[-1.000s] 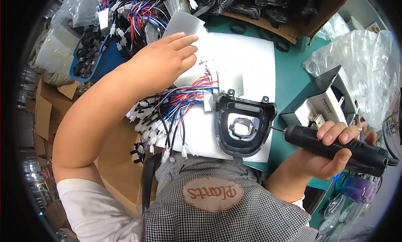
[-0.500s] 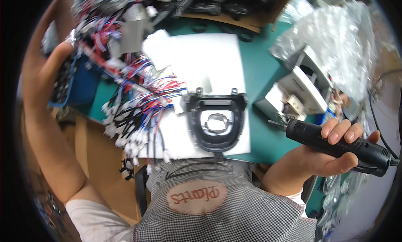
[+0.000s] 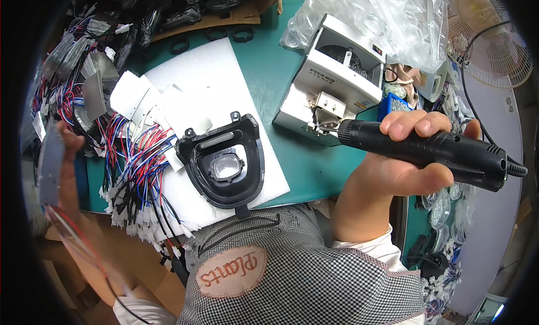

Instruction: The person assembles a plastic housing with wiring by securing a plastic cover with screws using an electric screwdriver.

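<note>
Far left, my left hand (image 3: 69,156) is closed on a thin grey plate (image 3: 50,165) whose red, white and black wires trail down. My right hand (image 3: 393,170) grips a black electric screwdriver (image 3: 460,156), with its bit end at the front outlet of a white screw feeder (image 3: 314,83). Small screws fill the feeder's round tray. Between my hands a black lamp housing (image 3: 252,182) with a clear lens in its middle rests on a white foam sheet (image 3: 208,72). Both stand apart from my hands.
Bundled wires with white connectors (image 3: 140,196) spread over the foam's left side, beside white plates (image 3: 132,97). Black rings (image 3: 242,34) lie behind. Clear plastic bags (image 3: 370,21), a blue box of screws (image 3: 396,104), a fan (image 3: 488,38) and the screwdriver's cord (image 3: 465,72) are at the right.
My left hand has come down at the far left, now with a wired plate in it. The screwdriver's bit has moved up to the feeder's outlet. The view has swung right.
</note>
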Tool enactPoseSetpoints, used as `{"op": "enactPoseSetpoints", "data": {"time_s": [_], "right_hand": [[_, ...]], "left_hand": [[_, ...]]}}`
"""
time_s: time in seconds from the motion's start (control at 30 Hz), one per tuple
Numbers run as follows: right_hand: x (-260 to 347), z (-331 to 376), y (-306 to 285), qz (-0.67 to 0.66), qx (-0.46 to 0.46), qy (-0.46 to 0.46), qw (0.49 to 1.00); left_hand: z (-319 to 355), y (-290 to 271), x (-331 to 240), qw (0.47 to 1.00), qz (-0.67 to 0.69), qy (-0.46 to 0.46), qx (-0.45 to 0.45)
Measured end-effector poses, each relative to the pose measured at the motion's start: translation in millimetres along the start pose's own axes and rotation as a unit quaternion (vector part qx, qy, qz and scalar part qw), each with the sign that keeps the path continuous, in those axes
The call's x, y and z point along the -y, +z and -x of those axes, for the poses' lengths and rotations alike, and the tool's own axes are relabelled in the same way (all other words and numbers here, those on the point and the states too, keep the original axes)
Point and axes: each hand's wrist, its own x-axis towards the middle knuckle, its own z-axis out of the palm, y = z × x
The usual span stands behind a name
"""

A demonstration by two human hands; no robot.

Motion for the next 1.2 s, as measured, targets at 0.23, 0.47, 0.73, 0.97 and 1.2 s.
{"op": "enactPoseSetpoints", "data": {"time_s": [0.23, 0.47, 0.73, 0.97, 1.2], "right_hand": [[-7.0, 2.7, 5.3, -0.022, 0.033, 0.013, 0.999], [-1.7, 6.2, 16.7, 0.050, 0.002, 0.056, 0.997], [15.4, 10.2, 32.6, 0.023, 0.047, 0.183, 0.982], [21.1, 0.2, 28.6, -0.331, 0.210, 0.152, 0.907], [22.8, 17.3, 53.7, -0.359, 0.220, 0.166, 0.892]], "left_hand": [[59.2, 44.2, -40.5, 0.988, -0.146, -0.039, -0.035], [54.7, 58.0, -48.2, 0.976, -0.210, -0.055, 0.032], [55.6, 81.4, -38.3, 0.965, -0.221, -0.062, 0.126], [51.3, 156.6, -31.5, 0.903, -0.426, 0.009, 0.054], [46.7, 175.4, -12.8, 0.903, -0.427, -0.024, 0.042]]}}
